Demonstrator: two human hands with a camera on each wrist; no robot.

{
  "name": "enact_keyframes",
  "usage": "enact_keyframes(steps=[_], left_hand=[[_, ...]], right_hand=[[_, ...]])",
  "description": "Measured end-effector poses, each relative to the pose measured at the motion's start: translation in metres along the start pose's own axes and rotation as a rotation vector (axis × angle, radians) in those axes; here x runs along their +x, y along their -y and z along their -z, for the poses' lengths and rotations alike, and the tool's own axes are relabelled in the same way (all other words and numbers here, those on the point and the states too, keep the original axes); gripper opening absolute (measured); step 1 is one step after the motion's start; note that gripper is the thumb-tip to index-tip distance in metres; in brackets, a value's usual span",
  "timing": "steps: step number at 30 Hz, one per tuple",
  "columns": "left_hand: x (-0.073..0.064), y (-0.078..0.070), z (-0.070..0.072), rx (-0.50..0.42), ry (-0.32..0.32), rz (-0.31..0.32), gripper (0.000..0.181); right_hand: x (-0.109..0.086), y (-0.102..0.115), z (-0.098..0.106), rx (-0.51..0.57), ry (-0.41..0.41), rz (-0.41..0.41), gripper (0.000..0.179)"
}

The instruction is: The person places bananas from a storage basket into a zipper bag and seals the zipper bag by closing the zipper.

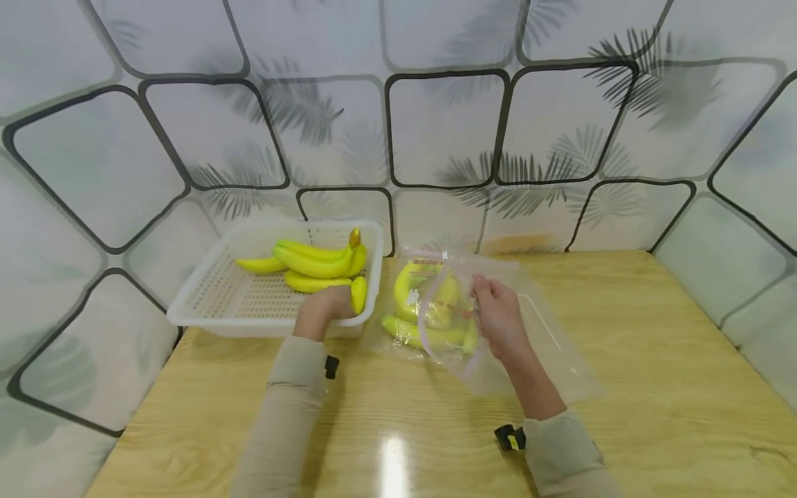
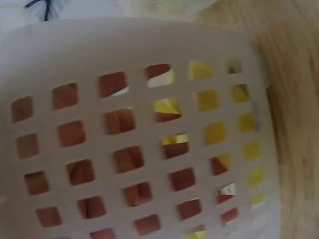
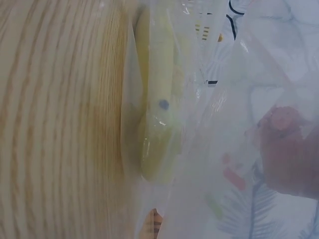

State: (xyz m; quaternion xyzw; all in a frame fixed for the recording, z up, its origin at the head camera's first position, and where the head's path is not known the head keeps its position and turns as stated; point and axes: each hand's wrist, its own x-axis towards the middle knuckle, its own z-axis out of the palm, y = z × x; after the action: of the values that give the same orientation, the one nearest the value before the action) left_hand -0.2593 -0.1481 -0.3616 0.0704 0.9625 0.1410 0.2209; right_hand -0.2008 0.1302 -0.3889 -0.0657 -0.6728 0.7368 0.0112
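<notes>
nearest, at the bottom of the head view, two beige sleeves: left sleeve and right sleeve, each with a small black gadget just beside its cuff. beneath, a wood-grain table with a bright streak of glare.

at left, left hand down inside the near right corner of a white, slotted basket, up against a yellow banana with one end pointing upward. fingers mostly hidden; cannot tell whether curled round it or merely touching. in the left wrist view, skin and yellow in patches through the square holes of the basket.

farther back in the basket, more bananas, some greenish at the tips, joined at a raised brownish stem.

to the right of the basket, a clear bag flat on the table, with bagged fruit in its left part, also yellow and curved. right hand at the bag's pinkish strip: pinches the plastic between thumb and curled fingers, lifting it off the table. in the right wrist view, blurred behind cloudy plastic; bagged fruit near the middle, with one dark spot.

behind everything, a pale wall with dark rounded outlines and grey fronds.
</notes>
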Motion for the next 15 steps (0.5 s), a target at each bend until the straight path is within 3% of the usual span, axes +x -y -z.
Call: enact_keyframes(steps=[6, 12, 15], left_hand=[[0.01, 0.001, -0.006, 0.041, -0.014, 0.094, 0.032], [0.014, 0.004, -0.01, 0.039, -0.009, 0.096, 0.027], [0.015, 0.006, -0.01, -0.036, -0.045, 0.073, 0.022]], right_hand=[[0.001, 0.0, -0.001, 0.001, -0.012, 0.008, 0.041], [-0.001, 0.003, 0.0, 0.011, -0.014, 0.008, 0.038], [-0.001, 0.005, 0.001, 0.005, -0.011, 0.006, 0.038]])
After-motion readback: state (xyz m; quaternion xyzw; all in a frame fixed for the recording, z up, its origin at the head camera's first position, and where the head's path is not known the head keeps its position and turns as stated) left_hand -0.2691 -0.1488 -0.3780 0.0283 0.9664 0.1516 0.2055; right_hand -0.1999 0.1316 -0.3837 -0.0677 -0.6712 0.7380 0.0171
